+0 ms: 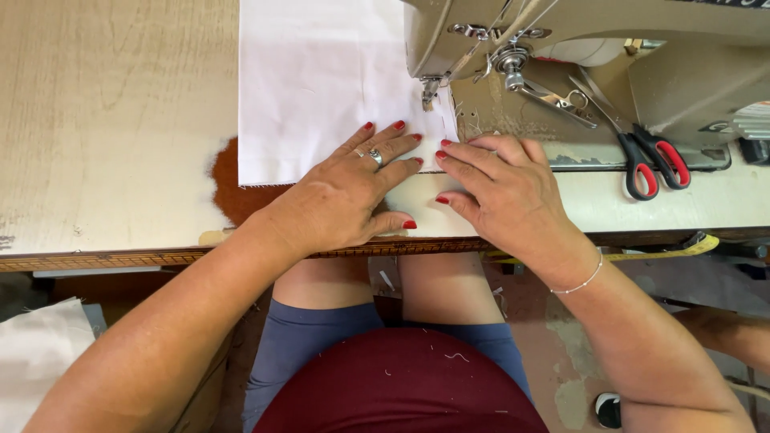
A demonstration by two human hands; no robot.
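Note:
A white cloth [321,80] lies flat on the wooden sewing table [112,120], its right edge under the presser foot [430,90] of a beige sewing machine [593,48]. My left hand [353,188] rests flat on the cloth's near corner, fingers spread, a ring on one finger. My right hand [501,192] lies flat just right of it, fingertips touching the cloth's near right edge in front of the needle. Neither hand grips anything.
Red-handled scissors [642,152] lie on the machine bed to the right. A yellow tape measure [682,248] hangs along the table's front edge. More white fabric [36,353] sits low at the left. My knees are under the table.

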